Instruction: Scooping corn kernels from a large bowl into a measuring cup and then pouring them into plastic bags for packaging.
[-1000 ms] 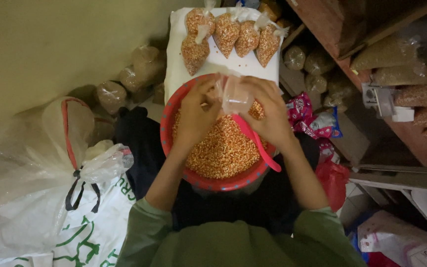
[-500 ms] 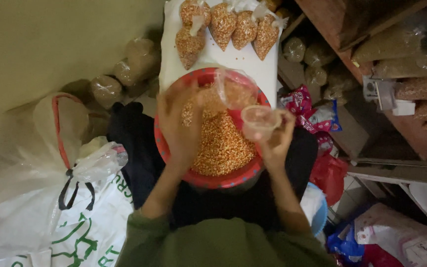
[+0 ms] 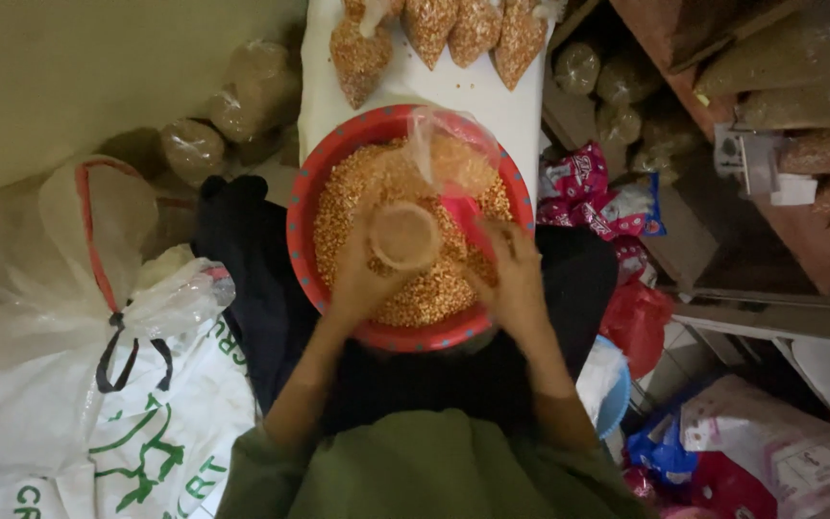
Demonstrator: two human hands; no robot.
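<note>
The left hand [image 3: 362, 279] grips a small round cup [image 3: 404, 235] heaped with kernels above the red plastic basin [image 3: 305, 231]; the right hand [image 3: 511, 274] clamps a clear plastic bag [image 3: 453, 154]. A tilted cup could spill kernels.

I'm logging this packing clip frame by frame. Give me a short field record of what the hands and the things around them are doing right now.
left hand: holds a small round cup, filled with kernels, over the basin
right hand: over the basin, fingers at a pink scoop; grip unclear
clear plastic bag: open, part-filled, resting on the kernels
basin: red, round, full of orange-yellow kernels, on the lap
filled bags: in a row on a white surface beyond the basin
left side: large white sack
</note>
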